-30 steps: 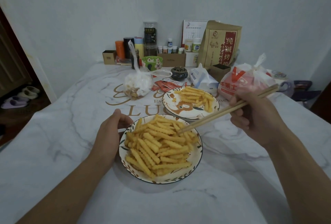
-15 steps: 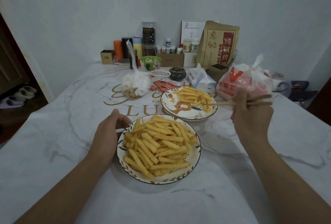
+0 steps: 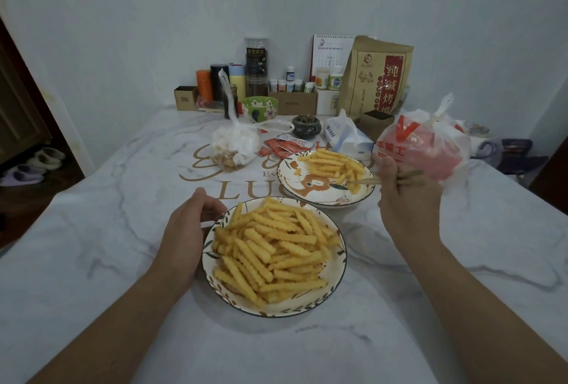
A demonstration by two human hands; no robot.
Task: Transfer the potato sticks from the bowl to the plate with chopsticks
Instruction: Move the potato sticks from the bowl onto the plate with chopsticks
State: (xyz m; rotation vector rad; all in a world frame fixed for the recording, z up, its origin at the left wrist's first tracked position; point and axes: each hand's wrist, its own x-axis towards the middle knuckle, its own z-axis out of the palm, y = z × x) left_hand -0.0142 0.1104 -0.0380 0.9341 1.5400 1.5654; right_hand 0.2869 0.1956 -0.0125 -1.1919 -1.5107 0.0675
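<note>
1. Left hand [image 3: 187,230] curls around the near bowl's [image 3: 215,263] left rim.
2. Right hand [image 3: 405,202] grips chopsticks [image 3: 365,181], tips over the far plate [image 3: 307,191].
3. Potato sticks [image 3: 273,245] fill the bowl; fewer lie on the plate.

Marble-look table [image 3: 123,260] is looking smooth and slightly glossy. Behind the glazed ceramic plate [image 3: 289,182], a thin crinkly plastic bag [image 3: 430,150] is sitting; matt brown paper bag [image 3: 373,76] beyond it. Chopsticks [image 3: 365,181] are looking wooden.
</note>
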